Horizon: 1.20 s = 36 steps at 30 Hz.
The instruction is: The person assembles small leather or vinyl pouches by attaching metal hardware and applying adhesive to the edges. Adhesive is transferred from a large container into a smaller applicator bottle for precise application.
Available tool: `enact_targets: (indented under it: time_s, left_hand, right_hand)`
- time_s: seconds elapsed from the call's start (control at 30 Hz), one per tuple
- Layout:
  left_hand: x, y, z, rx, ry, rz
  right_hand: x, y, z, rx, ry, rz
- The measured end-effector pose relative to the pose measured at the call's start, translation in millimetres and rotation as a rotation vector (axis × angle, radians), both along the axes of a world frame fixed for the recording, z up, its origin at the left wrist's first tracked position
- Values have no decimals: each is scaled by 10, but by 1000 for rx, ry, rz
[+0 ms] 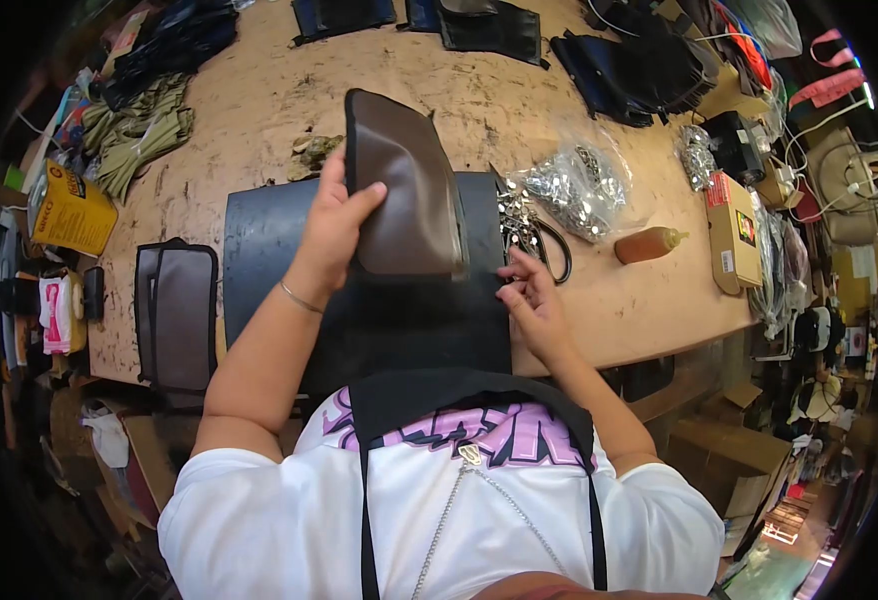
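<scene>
One brown leather piece (404,190), two hardware bags (574,190)

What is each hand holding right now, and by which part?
The left hand grips the brown leather piece by its left edge. The right hand holds nothing clearly; its fingertips rest by the black mat.

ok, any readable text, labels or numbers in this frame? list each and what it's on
None can be read for certain.
Yellow can: dark print, too blurred.
Cardboard box: small label and picture, too small.
White shirt: purple lettering, cut off by the black apron.
Brown leather piece in the left hand: no marking seen.
</scene>
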<state>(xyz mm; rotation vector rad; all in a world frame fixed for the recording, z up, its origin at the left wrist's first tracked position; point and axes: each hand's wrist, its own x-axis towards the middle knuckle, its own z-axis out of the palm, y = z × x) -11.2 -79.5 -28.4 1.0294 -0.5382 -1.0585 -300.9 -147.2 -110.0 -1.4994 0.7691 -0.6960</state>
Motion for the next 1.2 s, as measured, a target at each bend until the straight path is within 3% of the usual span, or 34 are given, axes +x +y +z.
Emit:
enact_targets:
  time_s: [0.03,0.13,0.17,0.27,0.4,0.53,0.87,1.2]
  left_hand:
    - [112,-40,17,-4,-19,10]
    - [386,-244,72,-13,-90,49]
    - [452,-329,113,-2,-89,56]
    - [599,-625,68,-51,-5,57]
    - [273,-837,-126,-193,118,181]
    - [257,-862,-258,-153,85,49]
    - [187,-963,-243,-43,69,31]
    - [241,-2236,68,7,-310,-68]
  right_hand:
    - [30,46,-100,-52,9,-13]
    - [129,140,39,-634,200,5]
    - [212,179,167,-656,170,-5]
    - [177,151,80,-631,127,-33]
    - [178,103,84,-726,141,-5]
    - [185,102,110,-684,131,-14]
    - [151,58,73,-694,127,23]
    - [137,14,84,-700,93,38]
